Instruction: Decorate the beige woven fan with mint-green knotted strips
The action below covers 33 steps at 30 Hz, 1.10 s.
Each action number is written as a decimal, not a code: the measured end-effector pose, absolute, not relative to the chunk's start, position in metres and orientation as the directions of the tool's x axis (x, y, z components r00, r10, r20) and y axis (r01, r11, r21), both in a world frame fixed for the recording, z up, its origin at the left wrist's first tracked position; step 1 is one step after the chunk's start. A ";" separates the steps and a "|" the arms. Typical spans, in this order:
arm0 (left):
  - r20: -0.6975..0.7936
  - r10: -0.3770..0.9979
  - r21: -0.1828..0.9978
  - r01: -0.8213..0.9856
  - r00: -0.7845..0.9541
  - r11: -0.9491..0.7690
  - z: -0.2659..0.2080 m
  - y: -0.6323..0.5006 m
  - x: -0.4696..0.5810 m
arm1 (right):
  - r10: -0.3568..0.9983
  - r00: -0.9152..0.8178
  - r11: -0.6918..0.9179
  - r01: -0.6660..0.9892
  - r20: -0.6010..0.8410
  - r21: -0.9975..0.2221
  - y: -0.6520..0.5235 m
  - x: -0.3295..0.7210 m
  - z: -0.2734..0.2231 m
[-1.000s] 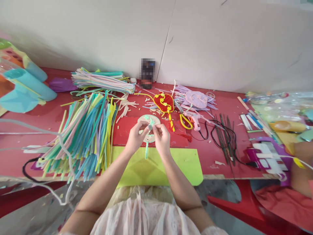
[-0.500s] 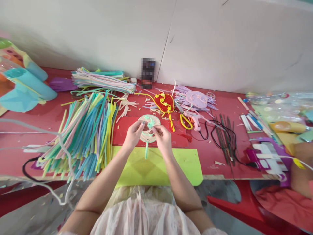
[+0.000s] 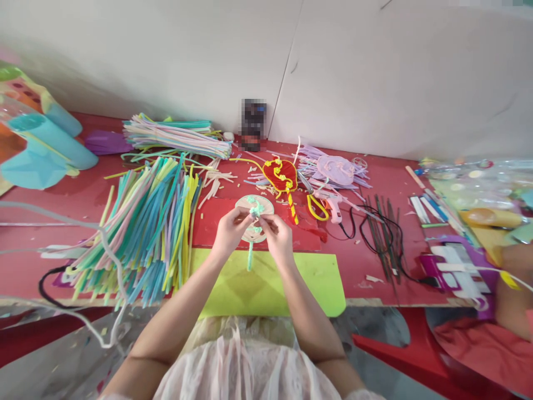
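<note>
A round fan-shaped craft point(image 3: 245, 203) of cream pipe cleaners, with mint-green decorations and a mint handle, lies on a red board point(image 3: 204, 230) in front of me. Over its middle, my left hand point(image 3: 233, 226) and my right hand point(image 3: 276, 230) meet at the fingertips, both closed in a pinch. Between them is something small that I cannot make out. Just beyond lies a red fan point(image 3: 280, 176) edged in yellow, with yellow flowers and a twisted yellow handle. A lilac fan point(image 3: 337, 169) rests on lilac pipe cleaners to its right.
Bundled pipe cleaners point(image 3: 154, 216) fill the left side. Yellow-handled scissors point(image 3: 317, 206) and a pink glue gun point(image 3: 333, 208) with a black cord lie right of centre. A yellow-green sheet point(image 3: 266, 300) covers the near edge. A person's arm point(image 3: 516, 278) is at far right.
My left hand's fingertips have shifted slightly right and down, closer to those of my right hand. The fan stays in place.
</note>
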<state>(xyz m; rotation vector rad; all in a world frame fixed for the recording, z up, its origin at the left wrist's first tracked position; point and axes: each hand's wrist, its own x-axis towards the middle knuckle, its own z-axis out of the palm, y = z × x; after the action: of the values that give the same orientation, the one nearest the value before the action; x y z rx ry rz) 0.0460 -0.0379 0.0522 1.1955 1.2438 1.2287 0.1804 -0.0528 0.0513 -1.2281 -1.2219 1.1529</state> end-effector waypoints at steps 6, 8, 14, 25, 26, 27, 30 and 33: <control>0.034 0.999 0.999 0.008 -0.013 -0.034 0.052 -0.039 0.047 | 0.996 0.030 0.078 0.093 0.081 -0.993 -0.056 0.182 0.055; 0.048 0.999 0.999 0.004 -0.011 -0.048 0.053 -0.040 0.047 | 0.995 0.036 0.086 0.116 0.091 -0.989 -0.057 0.181 0.056; 0.067 0.996 0.998 -0.004 -0.055 -0.068 0.058 -0.044 0.053 | 0.991 0.088 0.089 0.094 0.097 -0.992 -0.061 0.176 0.060; 0.072 0.990 0.996 -0.045 -0.118 -0.078 0.058 -0.048 0.060 | 0.973 0.206 0.096 0.059 0.106 -0.994 -0.066 0.163 0.058; 0.073 0.989 0.996 -0.049 -0.129 -0.080 0.059 -0.048 0.061 | 0.970 0.221 0.090 0.052 0.100 -0.995 -0.066 0.161 0.058; 0.072 0.988 0.996 -0.049 -0.139 -0.079 0.059 -0.049 0.062 | 0.968 0.236 0.082 0.045 0.090 -0.996 -0.067 0.159 0.058; 0.052 0.985 0.997 -0.042 -0.162 -0.060 0.059 -0.050 0.065 | 0.962 0.268 0.048 0.007 0.048 -0.999 -0.069 0.154 0.057; 0.025 0.984 0.998 -0.048 -0.174 -0.034 0.059 -0.052 0.066 | 0.959 0.284 0.024 -0.033 0.014 -0.999 -0.071 0.152 0.057</control>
<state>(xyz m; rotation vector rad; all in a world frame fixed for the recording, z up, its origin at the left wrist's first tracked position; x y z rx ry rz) 0.0664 -0.0518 0.0585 1.1061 1.2827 1.3823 0.1520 -0.0708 0.0566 -1.2922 -0.9789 0.9985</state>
